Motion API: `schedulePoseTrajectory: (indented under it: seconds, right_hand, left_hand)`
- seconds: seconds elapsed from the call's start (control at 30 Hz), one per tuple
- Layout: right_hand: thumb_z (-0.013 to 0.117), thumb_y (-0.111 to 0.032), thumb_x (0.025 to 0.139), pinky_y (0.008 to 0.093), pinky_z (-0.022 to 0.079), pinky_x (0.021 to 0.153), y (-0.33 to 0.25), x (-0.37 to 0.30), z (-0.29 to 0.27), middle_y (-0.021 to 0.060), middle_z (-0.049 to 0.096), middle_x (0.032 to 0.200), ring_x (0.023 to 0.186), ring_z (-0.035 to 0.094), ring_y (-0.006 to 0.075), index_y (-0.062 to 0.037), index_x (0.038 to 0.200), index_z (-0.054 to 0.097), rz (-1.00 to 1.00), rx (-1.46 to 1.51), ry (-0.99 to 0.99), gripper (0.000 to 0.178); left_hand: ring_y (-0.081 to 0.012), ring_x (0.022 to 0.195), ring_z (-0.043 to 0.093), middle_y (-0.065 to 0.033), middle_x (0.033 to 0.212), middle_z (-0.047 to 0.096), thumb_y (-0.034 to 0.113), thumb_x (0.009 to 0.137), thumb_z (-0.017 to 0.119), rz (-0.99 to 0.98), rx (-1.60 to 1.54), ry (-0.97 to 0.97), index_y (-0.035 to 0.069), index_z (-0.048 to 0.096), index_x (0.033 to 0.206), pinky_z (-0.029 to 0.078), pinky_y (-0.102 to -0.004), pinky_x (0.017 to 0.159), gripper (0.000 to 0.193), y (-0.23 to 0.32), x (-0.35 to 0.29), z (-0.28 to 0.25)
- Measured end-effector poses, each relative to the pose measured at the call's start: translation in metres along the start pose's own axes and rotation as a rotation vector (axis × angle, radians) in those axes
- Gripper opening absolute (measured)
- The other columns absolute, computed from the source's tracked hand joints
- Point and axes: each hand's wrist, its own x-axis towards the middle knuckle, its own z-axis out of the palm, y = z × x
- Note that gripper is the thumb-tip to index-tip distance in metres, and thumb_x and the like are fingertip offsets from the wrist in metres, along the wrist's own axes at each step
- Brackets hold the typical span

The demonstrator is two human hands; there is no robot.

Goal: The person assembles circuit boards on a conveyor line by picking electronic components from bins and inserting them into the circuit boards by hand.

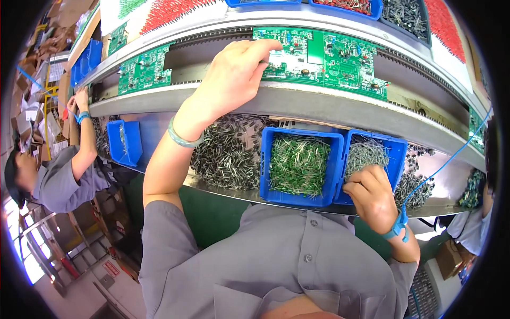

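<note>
Apparently the step in hand is fitting small leaded parts into a green circuit board (289,61), which lies between the track's rails in the upper centre of the frame. The left hand (231,74) reaches over its left part, index finger and thumb brought near each other at the surface; whether a part is pinched there, I cannot tell. The right hand (373,199), right of centre, has its fingers bunched at the near edge of a blue bin (396,159) of pale, thin-leaded parts (366,154); any grip is hidden. The next move seems to call for separating one part cleanly and lining its leads up with the holes.

Around them, a bin of green parts (300,165) sits just beside the pale ones, and dark loose parts (228,159) lie heaped left of it. The front rail (329,101) stands between bins and board, so the right hand must clear it. A blue cord (443,166) runs from the right wrist toward the upper right and could snag. At far left, a co-worker's hands (81,100) are well apart.
</note>
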Motion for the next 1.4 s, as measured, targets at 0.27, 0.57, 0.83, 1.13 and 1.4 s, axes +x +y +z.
schedulePoseTrajectory:
  seconds: [0.27, 0.57, 0.83, 1.13, 1.4]
  right_hand:
    - [0.067, 0.006, 0.071, 0.0359, 0.05, 0.069, -0.004, -0.004, -0.01, 0.0128, 0.064, 0.087, 0.078, 0.063, 0.0299, 0.0001, 0.09, 0.061, 0.134, 0.291, 0.04, 0.021]
    - [0.063, 0.011, 0.073, 0.0336, 0.053, 0.071, -0.002, 0.0, -0.016, 0.0154, 0.066, 0.092, 0.082, 0.066, 0.0293, 0.0006, 0.092, 0.066, 0.211, 0.33, 0.125, 0.022]
    - [0.064, 0.011, 0.071, 0.0333, 0.054, 0.071, 0.01, 0.005, -0.031, 0.0148, 0.065, 0.099, 0.085, 0.066, 0.0298, -0.0013, 0.097, 0.067, 0.07, 0.345, 0.138, 0.029]
    - [0.068, 0.005, 0.067, 0.034, 0.049, 0.063, 0.037, -0.009, -0.05, 0.0079, 0.066, 0.091, 0.072, 0.062, 0.0248, -0.0045, 0.092, 0.066, -0.091, 0.199, 0.172, 0.027]
    - [0.071, 0.002, 0.07, 0.035, 0.048, 0.062, 0.048, 0.002, -0.074, 0.0085, 0.061, 0.077, 0.073, 0.058, 0.0263, -0.0032, 0.086, 0.066, -0.205, 0.238, 0.132, 0.018]
  left_hand:
    - [-0.0242, 0.079, 0.062, -0.007, 0.082, 0.063, -0.005, 0.078, 0.062, 0.013, 0.013, -0.015, 0.007, 0.059, 0.111, 0.051, -0.0339, 0.071, 0.035, 0.001, -0.001, -0.003]
    - [-0.0279, 0.073, 0.061, -0.0093, 0.076, 0.063, 0.0, 0.077, 0.064, 0.091, 0.146, -0.132, 0.007, 0.059, 0.105, 0.05, -0.0375, 0.065, 0.03, 0.009, 0.013, 0.006]
    - [-0.0291, 0.069, 0.06, -0.0112, 0.072, 0.062, 0.001, 0.076, 0.066, 0.25, 0.083, -0.046, 0.005, 0.061, 0.093, 0.049, -0.0391, 0.063, 0.018, 0.045, 0.044, 0.041]
    - [-0.0299, 0.075, 0.063, -0.0111, 0.074, 0.062, -0.002, 0.075, 0.057, 0.121, 0.044, -0.044, 0.005, 0.062, 0.088, 0.05, -0.0382, 0.068, 0.016, 0.064, 0.054, 0.054]
    - [-0.0276, 0.08, 0.061, -0.0096, 0.08, 0.063, -0.001, 0.072, 0.061, 0.25, 0.173, 0.101, 0.004, 0.063, 0.087, 0.047, -0.0383, 0.073, 0.016, 0.07, 0.05, 0.06]
